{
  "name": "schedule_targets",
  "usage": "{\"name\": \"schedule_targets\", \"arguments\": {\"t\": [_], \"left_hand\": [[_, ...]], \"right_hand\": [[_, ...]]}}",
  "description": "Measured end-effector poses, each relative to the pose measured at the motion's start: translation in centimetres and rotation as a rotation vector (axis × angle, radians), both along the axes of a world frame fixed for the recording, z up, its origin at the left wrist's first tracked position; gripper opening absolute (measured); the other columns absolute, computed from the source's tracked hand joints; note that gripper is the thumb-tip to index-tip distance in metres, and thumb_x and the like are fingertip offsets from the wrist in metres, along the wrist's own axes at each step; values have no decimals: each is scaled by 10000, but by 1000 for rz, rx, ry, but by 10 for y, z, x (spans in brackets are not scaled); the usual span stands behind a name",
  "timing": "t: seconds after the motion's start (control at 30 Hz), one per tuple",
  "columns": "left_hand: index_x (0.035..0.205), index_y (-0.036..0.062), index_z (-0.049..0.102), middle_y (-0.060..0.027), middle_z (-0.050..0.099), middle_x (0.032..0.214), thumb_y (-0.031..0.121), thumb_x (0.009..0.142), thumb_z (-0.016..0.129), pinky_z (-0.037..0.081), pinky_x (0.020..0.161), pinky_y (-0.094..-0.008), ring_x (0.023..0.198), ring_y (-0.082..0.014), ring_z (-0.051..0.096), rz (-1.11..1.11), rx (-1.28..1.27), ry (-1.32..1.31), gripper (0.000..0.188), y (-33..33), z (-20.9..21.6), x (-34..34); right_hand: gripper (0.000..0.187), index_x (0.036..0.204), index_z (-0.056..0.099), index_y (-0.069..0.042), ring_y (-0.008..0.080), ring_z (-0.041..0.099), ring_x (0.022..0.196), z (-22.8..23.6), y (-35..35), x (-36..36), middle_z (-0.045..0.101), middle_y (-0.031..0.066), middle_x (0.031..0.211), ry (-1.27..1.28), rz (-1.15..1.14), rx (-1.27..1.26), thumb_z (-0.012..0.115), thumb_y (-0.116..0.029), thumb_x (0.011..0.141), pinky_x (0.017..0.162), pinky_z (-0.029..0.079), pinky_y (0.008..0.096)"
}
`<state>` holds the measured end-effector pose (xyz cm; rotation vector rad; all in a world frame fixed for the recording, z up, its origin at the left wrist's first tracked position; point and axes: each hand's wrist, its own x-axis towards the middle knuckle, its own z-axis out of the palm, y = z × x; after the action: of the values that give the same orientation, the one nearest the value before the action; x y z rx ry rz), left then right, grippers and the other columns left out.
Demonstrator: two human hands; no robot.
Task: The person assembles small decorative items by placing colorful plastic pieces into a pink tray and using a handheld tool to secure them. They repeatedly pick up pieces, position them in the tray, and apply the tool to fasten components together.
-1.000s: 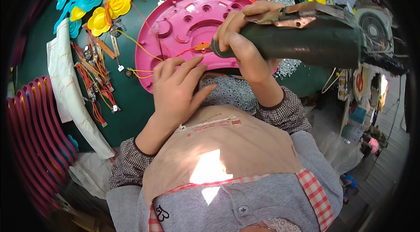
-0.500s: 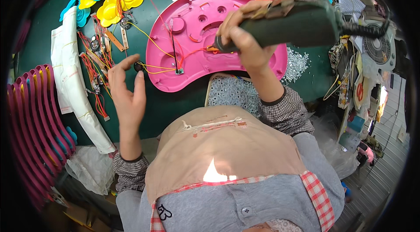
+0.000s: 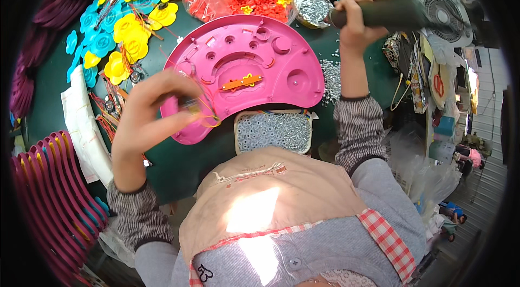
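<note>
A pink curved plastic shell [image 3: 216, 62] lies on the dark green table, its inner side with posts and round recesses facing up. An orange strip [image 3: 233, 85] with a yellow star piece sits in its middle. My left hand [image 3: 151, 111], blurred by motion, is over the shell's left end, thumb and fingers closed around thin red and yellow wires [image 3: 208, 104]; a small part among them is unclear. To the right, beyond the shell's edge, my right hand [image 3: 357, 27] grips a dark corded electric screwdriver [image 3: 387, 13], held up and pointing left.
A tray of small metal pieces [image 3: 273, 131] stands before the shell. Loose silver screws [image 3: 330, 78] lie on its right, a filled bowl [image 3: 314, 10] behind. Yellow and blue flower pieces [image 3: 111, 21], wired parts [image 3: 108, 104] and stacked purple shells [image 3: 59, 184] occupy the left.
My right hand has lifted the screwdriver away from the shell, to the right. My left hand has moved from beside the shell to over its left end and closed on the wires.
</note>
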<state>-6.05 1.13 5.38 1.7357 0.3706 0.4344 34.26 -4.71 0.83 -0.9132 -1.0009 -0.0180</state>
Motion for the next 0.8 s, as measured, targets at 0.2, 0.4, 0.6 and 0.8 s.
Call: {"name": "schedule_targets", "arguments": {"t": [0.2, 0.4, 0.6, 0.8], "left_hand": [[1087, -2, 700, -29, 733, 932, 86, 886, 823, 530, 761, -273, 837, -89, 656, 41, 152, 37, 251, 50, -57, 145], [1165, 38, 762, -73, 594, 970, 90, 914, 787, 516, 770, -336, 885, -195, 629, 55, 475, 29, 258, 60, -103, 172], [1211, 65, 766, -122, 619, 999, 137, 969, 724, 521, 829, -393, 921, -285, 629, 134, 753, 74, 256, 44, -107, 173], [1200, 57, 768, -110, 649, 989, 115, 960, 730, 547, 805, -377, 919, -280, 663, 232, 596, 153, 249, 36, -101, 173]], "right_hand": [[117, 908, 643, 30, 165, 676, 645, -18, 17, 24, 699, 74, 772, 20, -54, -78, 717, 65, 825, 663, 578, 319], [189, 1032, 573, 52, 229, 662, 652, 8, -8, 14, 647, 144, 794, -56, -40, -19, 648, 37, 858, 701, 614, 434], [316, 1141, 501, 61, 211, 654, 647, 6, -17, 5, 667, 150, 850, 37, 119, 94, 638, 82, 857, 677, 595, 372], [434, 1296, 431, -23, 244, 614, 685, 19, -34, -21, 600, 135, 827, -67, 189, 29, 529, -23, 873, 723, 588, 467]]}}
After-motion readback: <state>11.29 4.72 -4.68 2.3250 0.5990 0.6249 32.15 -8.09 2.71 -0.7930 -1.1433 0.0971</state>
